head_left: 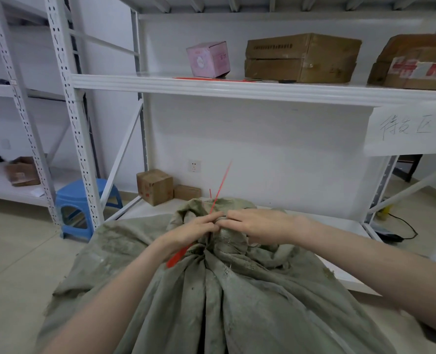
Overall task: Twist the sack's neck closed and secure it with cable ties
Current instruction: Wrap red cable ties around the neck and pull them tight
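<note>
A large grey-green woven sack [224,297] stands in front of me, its neck [211,241] gathered into a bunch. A red cable tie [220,185] runs around the neck, its thin tail pointing up and right and its other end [177,256] sticking out below my left wrist. My left hand [194,231] pinches the tie at the neck. My right hand [257,226] lies on the bunched fabric from the right, fingertips meeting the left hand's at the tie.
A white metal shelving rack [237,89] stands right behind the sack, with more red cable ties [199,78], a pink box [208,59] and brown cartons [301,57] on its shelf. A blue plastic stool [80,208] and small cartons [155,186] sit on the floor at the left.
</note>
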